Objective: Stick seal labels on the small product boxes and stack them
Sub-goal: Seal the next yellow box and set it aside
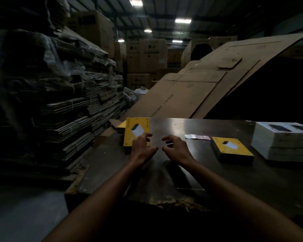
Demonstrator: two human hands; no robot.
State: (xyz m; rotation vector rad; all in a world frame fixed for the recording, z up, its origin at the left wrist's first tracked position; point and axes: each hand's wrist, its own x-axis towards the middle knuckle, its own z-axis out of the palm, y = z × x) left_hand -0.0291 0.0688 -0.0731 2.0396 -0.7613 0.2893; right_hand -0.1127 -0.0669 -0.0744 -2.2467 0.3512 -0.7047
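Observation:
A stack of yellow product boxes (135, 127) stands at the far left of the dark table (208, 172). My left hand (143, 146) hovers over the near right corner of the top box, fingers loosely curled, holding nothing. My right hand (175, 147) hangs beside it above the table, fingers also loosely curled and empty. A single yellow box (232, 149) lies flat to the right. A strip of seal labels (197, 136) lies on the table between the hands and that box.
White product boxes (285, 142) are stacked at the table's right edge. Bundles of flattened cardboard (68, 105) rise on the left, a large cardboard sheet (199, 88) leans behind the table, and big cartons (147, 56) fill the back.

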